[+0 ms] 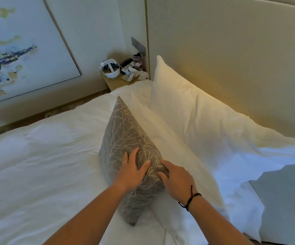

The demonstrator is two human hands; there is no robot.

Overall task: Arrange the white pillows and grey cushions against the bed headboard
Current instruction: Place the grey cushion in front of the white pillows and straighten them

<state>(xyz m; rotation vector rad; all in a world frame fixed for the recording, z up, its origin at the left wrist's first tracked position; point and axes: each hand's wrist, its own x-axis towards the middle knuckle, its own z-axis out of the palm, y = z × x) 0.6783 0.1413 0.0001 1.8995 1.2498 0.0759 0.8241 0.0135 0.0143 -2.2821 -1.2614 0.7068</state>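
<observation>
A grey cushion (pixel 123 137) with a pale thread pattern stands on edge in the middle of the bed, leaning against a white pillow (pixel 159 137). Behind that, a second white pillow (pixel 187 106) rests against the beige headboard (pixel 231 50). My left hand (pixel 131 169) lies flat on the cushion's front face with its fingers spread. My right hand (pixel 176 181) grips the cushion's top edge, thumb in front and fingers over the ridge. A further white pillow (pixel 249 167) lies at the right, partly cut off by the frame.
White bedding (pixel 37 165) covers the mattress to the left. A bedside table (pixel 118 82) in the far corner holds a white headset (pixel 110 68), a phone and small items. A large framed painting (pixel 19 50) leans on the left wall. A grey-white fabric shape (pixel 284 200) sits at the lower right.
</observation>
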